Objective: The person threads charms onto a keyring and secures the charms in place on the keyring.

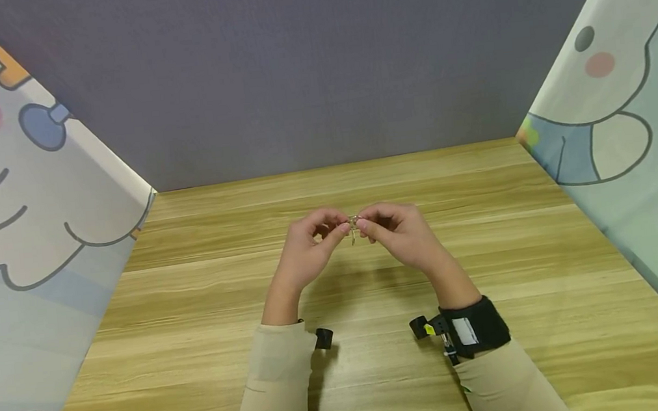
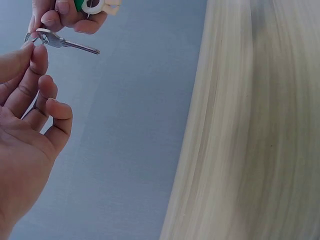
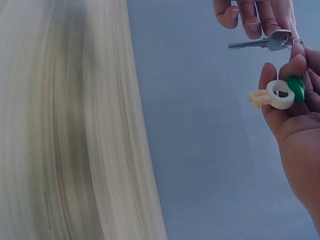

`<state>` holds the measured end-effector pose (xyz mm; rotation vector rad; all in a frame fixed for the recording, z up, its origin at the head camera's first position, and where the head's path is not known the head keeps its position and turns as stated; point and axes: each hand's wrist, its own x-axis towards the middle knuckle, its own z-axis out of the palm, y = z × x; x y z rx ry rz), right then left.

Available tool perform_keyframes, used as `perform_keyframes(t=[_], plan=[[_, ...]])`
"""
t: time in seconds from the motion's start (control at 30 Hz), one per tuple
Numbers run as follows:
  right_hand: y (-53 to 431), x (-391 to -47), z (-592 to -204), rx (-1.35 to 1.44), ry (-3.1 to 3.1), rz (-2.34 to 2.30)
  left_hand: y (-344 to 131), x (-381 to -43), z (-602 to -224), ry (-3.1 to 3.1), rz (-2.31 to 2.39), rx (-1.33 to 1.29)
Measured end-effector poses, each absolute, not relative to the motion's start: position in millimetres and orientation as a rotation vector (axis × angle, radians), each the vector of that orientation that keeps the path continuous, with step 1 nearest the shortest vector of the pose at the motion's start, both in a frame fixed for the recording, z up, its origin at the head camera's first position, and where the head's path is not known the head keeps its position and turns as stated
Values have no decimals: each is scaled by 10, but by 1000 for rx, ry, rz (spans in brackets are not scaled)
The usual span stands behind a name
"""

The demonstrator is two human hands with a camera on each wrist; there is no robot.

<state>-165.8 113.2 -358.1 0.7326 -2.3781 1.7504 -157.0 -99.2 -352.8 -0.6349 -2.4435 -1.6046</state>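
Note:
Both hands meet above the table. My left hand (image 1: pixel 309 245) pinches a small metal key ring (image 2: pixel 28 37) between thumb and index finger, its other fingers loosely bent. From this ring a silver key (image 2: pixel 65 43) hangs down between the hands. Opposite, my right hand (image 1: pixel 403 233) pinches the ring's other side with thumb and fingertips. Against its curled fingers lies a keychain charm (image 3: pixel 281 95), with a green part, a white round ring and a peach-coloured figure. The fingers partly hide the ring and the charm's link to it.
The wood-grain table (image 1: pixel 380 384) lies beneath both hands. A grey panel (image 1: pixel 317 69) stands along its far edge. Cartoon-printed sheets rise on the left (image 1: pixel 40 191) and the right (image 1: pixel 623 140). A wrist camera (image 1: pixel 324 338) sits by the left sleeve, another (image 1: pixel 418 327) by the right black strap.

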Motion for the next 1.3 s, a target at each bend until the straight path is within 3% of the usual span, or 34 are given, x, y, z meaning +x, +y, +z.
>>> perform_keyframes(t=[0.83,1.3], plan=[[1120,-1641,-3559,661,-2252,1955,-978,-1599,-3592,-2275,-1995,-630],[1115,-1673,-3539,613,-2399,1808,-1030,-1602,-3517,-2457,-1726,-629]])
